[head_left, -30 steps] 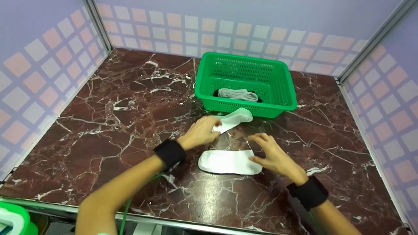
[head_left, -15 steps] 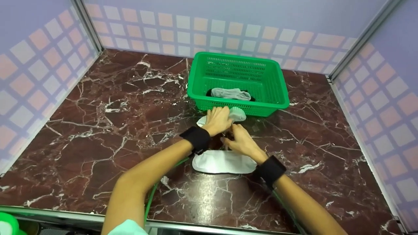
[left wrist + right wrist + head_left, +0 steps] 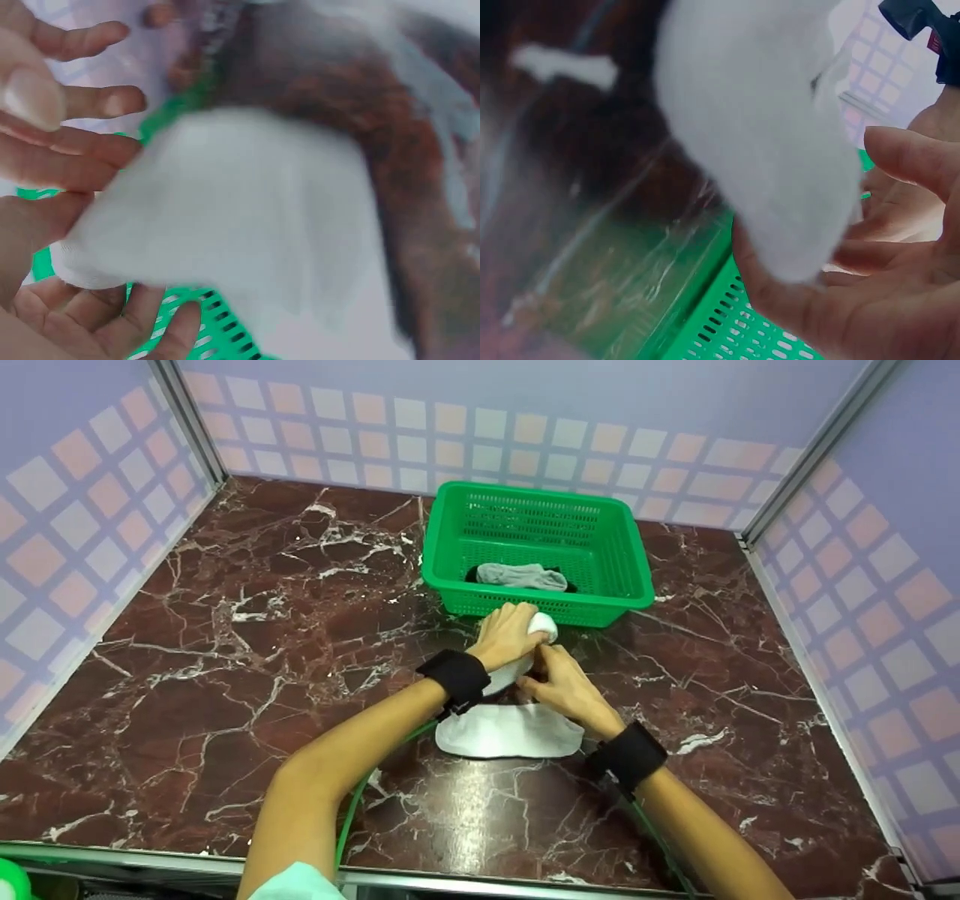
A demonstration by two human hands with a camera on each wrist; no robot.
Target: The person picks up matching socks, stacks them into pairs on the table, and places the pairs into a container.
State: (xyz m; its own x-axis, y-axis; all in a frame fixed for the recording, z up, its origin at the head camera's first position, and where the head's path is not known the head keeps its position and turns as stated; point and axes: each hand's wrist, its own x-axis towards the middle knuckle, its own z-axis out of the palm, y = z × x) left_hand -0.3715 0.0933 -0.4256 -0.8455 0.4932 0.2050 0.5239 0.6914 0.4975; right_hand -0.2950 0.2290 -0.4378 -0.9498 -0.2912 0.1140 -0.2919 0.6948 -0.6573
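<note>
In the head view my left hand grips a white sock just in front of the green basket. Its thumb lies across the sock, and one end bulges up beside the knuckles. The rest hangs toward the front, partly hidden by the hand. My right hand is close against it, fingers curled at the sock's near side. Up close, the left wrist view has the white sock blurred and large. In the right wrist view a finger of my right hand bends around the lower end of the sock.
A second white sock lies flat on the dark red marbled table, nearer the front edge. Grey and black socks lie inside the green basket. Tiled-pattern panels enclose the table at the back and sides. Green cords run along both forearms.
Both hands have come together at the far white sock. It lay flat near the basket and is now bunched up and raised in the hands. The near sock has stayed put.
</note>
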